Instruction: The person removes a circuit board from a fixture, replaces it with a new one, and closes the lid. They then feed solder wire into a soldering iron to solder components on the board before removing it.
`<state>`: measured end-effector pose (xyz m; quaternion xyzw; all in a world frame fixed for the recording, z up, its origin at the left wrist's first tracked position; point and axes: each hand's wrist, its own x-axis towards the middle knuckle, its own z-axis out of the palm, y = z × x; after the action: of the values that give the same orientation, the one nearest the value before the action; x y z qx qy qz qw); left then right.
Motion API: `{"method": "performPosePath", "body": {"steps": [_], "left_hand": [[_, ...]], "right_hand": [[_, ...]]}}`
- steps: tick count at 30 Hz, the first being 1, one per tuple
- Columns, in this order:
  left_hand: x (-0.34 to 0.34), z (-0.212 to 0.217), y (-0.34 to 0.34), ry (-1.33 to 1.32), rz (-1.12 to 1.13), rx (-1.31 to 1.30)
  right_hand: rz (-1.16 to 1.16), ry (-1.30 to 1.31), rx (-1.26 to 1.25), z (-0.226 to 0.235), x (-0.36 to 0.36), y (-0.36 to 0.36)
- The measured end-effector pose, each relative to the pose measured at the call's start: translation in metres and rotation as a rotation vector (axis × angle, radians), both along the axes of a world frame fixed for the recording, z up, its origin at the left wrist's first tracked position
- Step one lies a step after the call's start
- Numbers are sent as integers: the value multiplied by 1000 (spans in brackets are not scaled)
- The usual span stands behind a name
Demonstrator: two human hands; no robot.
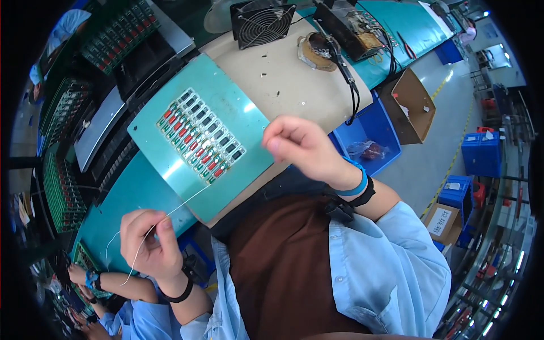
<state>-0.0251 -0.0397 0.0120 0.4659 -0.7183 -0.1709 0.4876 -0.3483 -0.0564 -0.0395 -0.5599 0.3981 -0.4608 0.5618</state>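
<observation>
Between finger and thumb, my left hand pinches a thin whitish wire, which looks like solder wire. One end reaches up to the near edge of the circuit board panel; the rest loops loosely below the hand. The panel has rows of red and dark parts and lies on a teal board. My right hand is raised at that board's right edge, apart from the panel. Its fingers are curled and the thumb meets the index finger; I cannot make out anything between them.
Behind the board are a black fan, a soldering iron and a brown-rimmed dish. Racks of circuit boards stand at left. A blue bin and a cardboard box sit at right. A co-worker's hand is at lower left.
</observation>
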Motion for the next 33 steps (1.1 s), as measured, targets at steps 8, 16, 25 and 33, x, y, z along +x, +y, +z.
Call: {"method": "performPosePath", "body": {"steps": [8, 16, 25, 33], "left_hand": [[17, -9, -29, 9, 27, 55], [13, -15, -46, 11, 22, 84], [10, -17, -50, -6, 48, 98], [9, -18, -51, -5, 54, 97]], "right_hand": [[-412, -858, 217, -41, -72, -21], [-468, -1163, 137, -51, -82, -37], [-444, -1294, 85, -50, -86, -46], [-447, -1388, 89, -47, -91, -48]]}}
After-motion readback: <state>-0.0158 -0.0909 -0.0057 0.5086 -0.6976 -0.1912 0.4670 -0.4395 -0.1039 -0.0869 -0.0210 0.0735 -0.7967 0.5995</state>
